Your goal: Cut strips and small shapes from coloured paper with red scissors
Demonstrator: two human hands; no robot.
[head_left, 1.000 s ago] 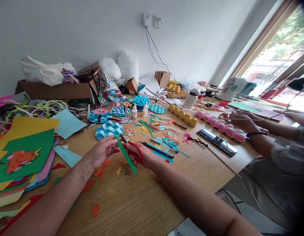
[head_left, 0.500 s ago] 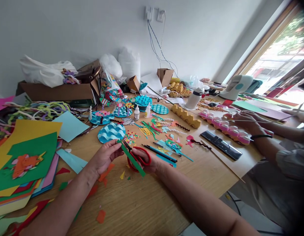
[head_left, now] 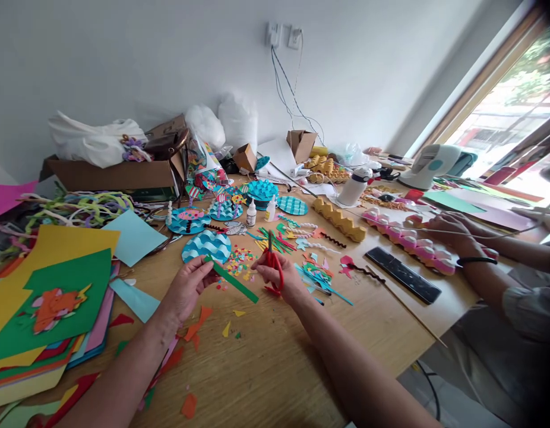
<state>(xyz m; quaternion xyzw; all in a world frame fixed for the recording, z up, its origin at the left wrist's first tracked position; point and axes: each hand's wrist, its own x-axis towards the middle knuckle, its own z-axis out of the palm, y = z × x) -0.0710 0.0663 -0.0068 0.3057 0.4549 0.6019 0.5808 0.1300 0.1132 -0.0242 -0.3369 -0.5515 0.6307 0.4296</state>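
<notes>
Between the thumb and fingers of my left hand (head_left: 191,286) is one end of a narrow green paper strip (head_left: 237,286), which slants down to the right. My right hand (head_left: 281,279) grips red-handled scissors (head_left: 275,274), their blades together and pointing away from me. The scissors are apart from the strip. Beyond my hands lie a round blue wavy paper piece (head_left: 206,246) and a scatter of tiny coloured paper bits (head_left: 240,261). Orange paper scraps (head_left: 199,321) lie on the wood below my left hand.
At left is a stack of coloured paper (head_left: 85,279). Two glue bottles (head_left: 251,214) stand at the back. On the right are a black phone (head_left: 403,274), a thin stick (head_left: 413,315) and a pink egg-carton strip (head_left: 404,238), with another person's hands (head_left: 453,235) beside it.
My right hand has drawn the scissors away from the green strip, to the right, and turned their blades forward. My left hand still holds the strip. The view has tilted slightly.
</notes>
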